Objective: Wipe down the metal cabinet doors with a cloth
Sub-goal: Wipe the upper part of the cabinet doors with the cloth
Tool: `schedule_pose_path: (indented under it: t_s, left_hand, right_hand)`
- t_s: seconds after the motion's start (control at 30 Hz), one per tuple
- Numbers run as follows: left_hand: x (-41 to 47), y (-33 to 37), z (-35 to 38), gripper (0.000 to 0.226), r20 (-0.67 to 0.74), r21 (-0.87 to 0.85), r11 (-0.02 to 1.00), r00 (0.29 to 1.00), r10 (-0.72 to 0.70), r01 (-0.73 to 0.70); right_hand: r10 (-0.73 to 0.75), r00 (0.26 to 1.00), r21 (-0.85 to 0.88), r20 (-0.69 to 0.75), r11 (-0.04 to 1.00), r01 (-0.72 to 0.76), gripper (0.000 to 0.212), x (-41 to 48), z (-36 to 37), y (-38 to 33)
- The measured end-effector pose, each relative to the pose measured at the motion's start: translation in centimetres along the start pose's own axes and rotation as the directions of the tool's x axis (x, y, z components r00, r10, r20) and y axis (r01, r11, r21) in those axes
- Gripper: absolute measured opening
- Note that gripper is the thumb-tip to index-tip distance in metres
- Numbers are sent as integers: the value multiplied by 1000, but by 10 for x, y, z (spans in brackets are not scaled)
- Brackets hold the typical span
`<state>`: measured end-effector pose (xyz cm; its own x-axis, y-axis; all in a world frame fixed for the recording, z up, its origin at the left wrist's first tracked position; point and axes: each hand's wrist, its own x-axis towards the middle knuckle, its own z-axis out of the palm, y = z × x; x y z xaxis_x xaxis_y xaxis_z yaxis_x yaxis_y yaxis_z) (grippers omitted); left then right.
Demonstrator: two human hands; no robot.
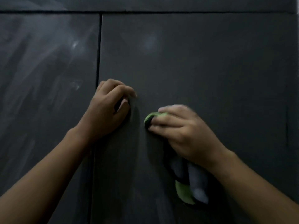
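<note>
Right fingers are curling over a bunched cloth, gripping it and pressing its green end flat against the right door; the right hand is blurred. The rest of the cloth, green and grey with dark edging, is hanging down below the wrist, lying against the same door. Left fingers are curling closed with the thumb around a small dark handle on the right door, just beside the seam; too dim to tell its exact shape. The left hand is sitting near the right hand, slightly higher, not touching it. Both forearms are reaching up from the bottom corners. The left door is showing pale smeary streaks, the right door one faint pale patch higher up. A dark horizontal panel is running above both doors.
</note>
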<state>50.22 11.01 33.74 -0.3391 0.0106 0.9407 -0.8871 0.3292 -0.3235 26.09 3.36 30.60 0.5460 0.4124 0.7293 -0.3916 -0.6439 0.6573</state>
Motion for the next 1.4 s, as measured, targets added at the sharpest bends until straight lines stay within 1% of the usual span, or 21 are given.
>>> schedule_pose_path:
  t_s: [0.07, 0.13, 0.2, 0.3, 0.4, 0.53, 0.6, 0.67, 0.73, 0.77, 0.83, 0.9, 0.93, 0.97, 1.0, 1.07, 1.13, 1.2, 1.23, 1.3, 1.4]
  left_hand:
    - [-5, -3, -2, 17, -54, -65, 998, 998, -21, 18]
    - [-6, -3, -2, 17, -102, -128, 991, 994, -39, 26]
    - [-7, -2, -3, 19, -125, -164, 986, 991, -46, 26]
    - [-13, -4, -8, 20, -149, -184, 983, 988, -45, 17]
    - [-21, -15, -19, 20, -134, -155, 987, 990, -53, 32]
    - [-24, -38, -37, 20, -79, -111, 991, 993, -88, 79]
    - [-23, -44, -43, 21, -4, -112, 992, 998, -65, 64]
    - [-23, -47, -48, 22, 70, -120, 991, 997, -46, 54]
    - [-25, -48, -53, 25, 131, -139, 989, 991, -30, 49]
    - [-27, -49, -55, 26, 156, -151, 988, 988, -18, 42]
    - [-32, -51, -58, 26, 191, -175, 984, 982, -2, 36]
    - [-37, -52, -60, 24, 193, -174, 984, 981, 4, 30]
    - [-39, -52, -61, 24, 175, -162, 986, 984, 5, 24]
    - [-40, -52, -63, 26, 151, -153, 988, 989, 5, 18]
    - [-40, -53, -66, 29, 123, -160, 987, 992, 1, 18]
    - [-39, -56, -77, 32, 77, -240, 970, 997, -26, 44]
    - [-36, -60, -86, 33, 49, -317, 945, 997, -64, 76]
    - [-32, -66, -90, 44, 14, -297, 952, 997, -74, 75]
    - [-31, -68, -91, 53, 10, -260, 962, 997, -80, 80]
    - [-25, -67, -96, 60, 36, -121, 986, 993, -110, 113]
    - [-14, -64, -106, 70, 156, 130, 973, 966, -209, 189]
  right_hand:
    - [125, 985, -58, -121, 989, -133, 30, 13, -2, 14]
    - [269, 939, -90, -215, 952, -293, 35, 31, 6, 14]
    - [337, 917, -100, -212, 926, -364, 41, 49, 15, 5]
    - [370, 920, -86, -130, 920, -382, 50, 66, 22, -12]
    - [299, 953, -89, -49, 949, -303, 46, 71, 28, -30]
    - [75, 997, -24, 30, 997, -75, 27, 56, 45, -53]
    - [-45, 994, 12, 101, 999, 44, 22, 44, 48, -62]
    - [-147, 975, 24, 166, 989, 145, 22, 36, 44, -65]
    - [-183, 969, 7, 164, 983, 185, 21, 34, 35, -56]
    - [-147, 981, -11, 130, 989, 150, 21, 38, 30, -48]
    - [43, 999, -61, -9, 997, -44, 21, 53, 18, -23]
    - [251, 951, -97, -179, 958, -271, 22, 78, 10, 2]
    - [320, 921, -93, -220, 934, -346, 22, 92, 8, 11]
    - [352, 907, -87, -233, 921, -380, 23, 106, 11, 15]
    - [351, 908, -86, -231, 922, -378, 23, 118, 17, 15]
    - [288, 935, -89, -208, 946, -312, 23, 132, 34, 4]
    - [196, 970, -64, -142, 976, -207, 24, 133, 50, -15]
    - [84, 995, -20, -45, 996, -85, 25, 122, 61, -37]
    - [28, 1000, 6, 7, 1000, -28, 25, 115, 64, -47]
    - [-76, 991, 60, 112, 996, 70, 25, 100, 66, -63]
    - [-247, 940, 48, 237, 969, 243, 28, 86, 61, -70]
